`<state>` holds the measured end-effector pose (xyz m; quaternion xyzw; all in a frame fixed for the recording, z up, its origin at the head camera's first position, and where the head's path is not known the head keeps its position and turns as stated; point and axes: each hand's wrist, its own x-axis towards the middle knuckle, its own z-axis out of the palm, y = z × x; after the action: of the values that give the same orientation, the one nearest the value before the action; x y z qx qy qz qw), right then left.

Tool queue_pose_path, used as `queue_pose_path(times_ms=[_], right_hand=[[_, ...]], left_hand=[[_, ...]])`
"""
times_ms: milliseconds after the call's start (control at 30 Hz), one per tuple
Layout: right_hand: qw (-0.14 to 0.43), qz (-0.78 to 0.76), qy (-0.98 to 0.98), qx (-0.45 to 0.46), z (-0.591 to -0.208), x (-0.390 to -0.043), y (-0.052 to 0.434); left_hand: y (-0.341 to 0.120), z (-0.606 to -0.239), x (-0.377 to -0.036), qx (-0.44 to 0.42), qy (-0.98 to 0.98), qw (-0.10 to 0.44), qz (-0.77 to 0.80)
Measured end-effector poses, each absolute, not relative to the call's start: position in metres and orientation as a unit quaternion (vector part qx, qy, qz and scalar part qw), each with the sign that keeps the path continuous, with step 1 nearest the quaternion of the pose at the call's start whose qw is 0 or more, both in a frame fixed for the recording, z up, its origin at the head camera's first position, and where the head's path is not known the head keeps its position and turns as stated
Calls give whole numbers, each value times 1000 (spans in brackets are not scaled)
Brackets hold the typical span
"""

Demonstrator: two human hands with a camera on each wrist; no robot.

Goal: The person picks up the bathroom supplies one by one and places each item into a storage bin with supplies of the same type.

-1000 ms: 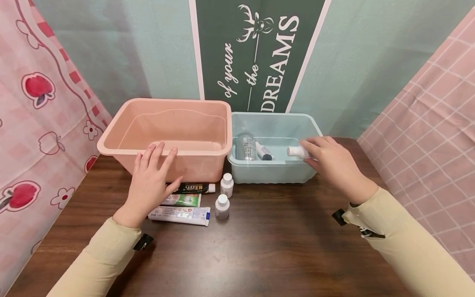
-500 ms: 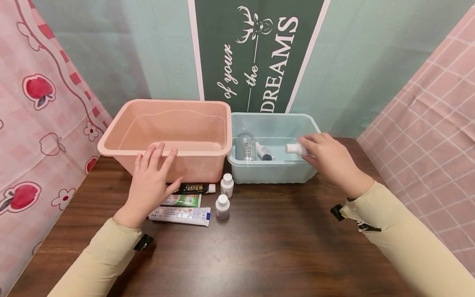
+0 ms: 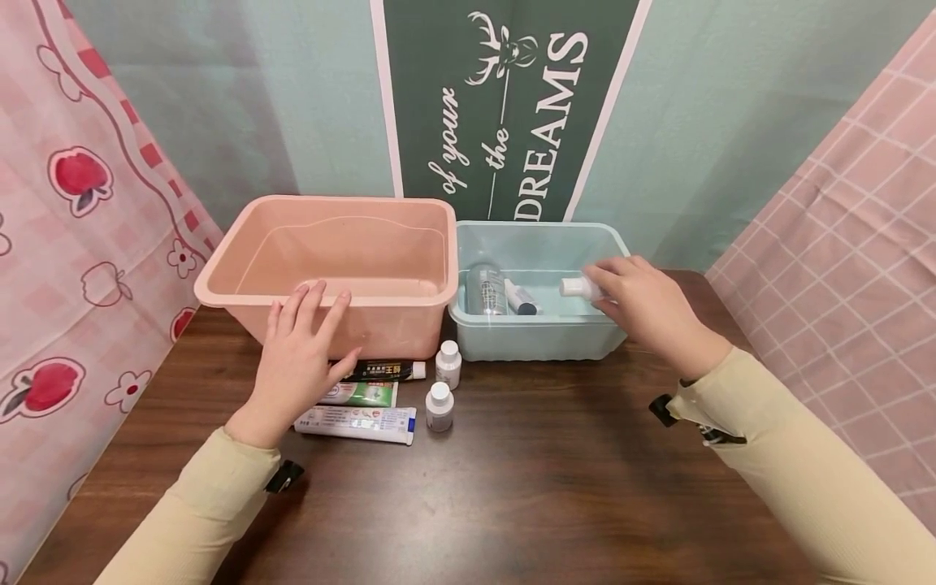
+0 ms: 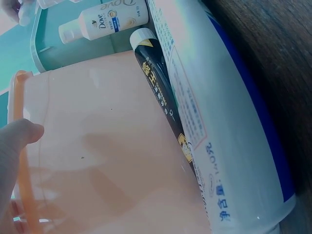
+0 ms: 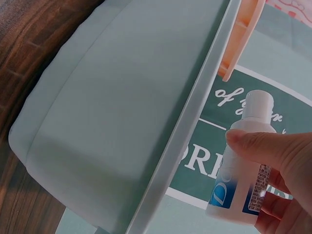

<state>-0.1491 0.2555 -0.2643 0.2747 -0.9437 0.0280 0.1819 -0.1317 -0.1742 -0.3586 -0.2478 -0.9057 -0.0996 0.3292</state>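
My right hand (image 3: 647,301) holds a small white Dove bottle (image 3: 578,288) on its side over the blue bin (image 3: 541,337). The right wrist view shows the thumb and fingers round the bottle (image 5: 231,183), its cap uncovered. My left hand (image 3: 296,361) rests on the front rim of the pink bin (image 3: 380,325), fingers spread over the edge and thumb outside. Below it lie a black toothpaste tube (image 3: 383,371), a green-and-white tube (image 3: 361,395) and a white tube (image 3: 358,424). Two small white bottles, a rear one (image 3: 448,366) and a front one (image 3: 439,408), stand beside the tubes.
Inside the blue bin lie a clear bottle (image 3: 486,290) and a small white tube with a dark cap (image 3: 521,298). Both bins stand side by side on a brown wooden table (image 3: 556,471). Patterned cloths hang behind and at both sides.
My right hand has moved slightly left with the bottle, over the blue bin. The left hand stays on the pink rim.
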Motion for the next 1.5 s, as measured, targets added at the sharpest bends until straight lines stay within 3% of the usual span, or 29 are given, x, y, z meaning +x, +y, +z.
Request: queue_pose_path(times_ms=[1500], right_hand=[[146, 27, -949, 278, -276, -168, 267]], left_hand=[[-163, -370, -110, -231, -904, 346, -96]])
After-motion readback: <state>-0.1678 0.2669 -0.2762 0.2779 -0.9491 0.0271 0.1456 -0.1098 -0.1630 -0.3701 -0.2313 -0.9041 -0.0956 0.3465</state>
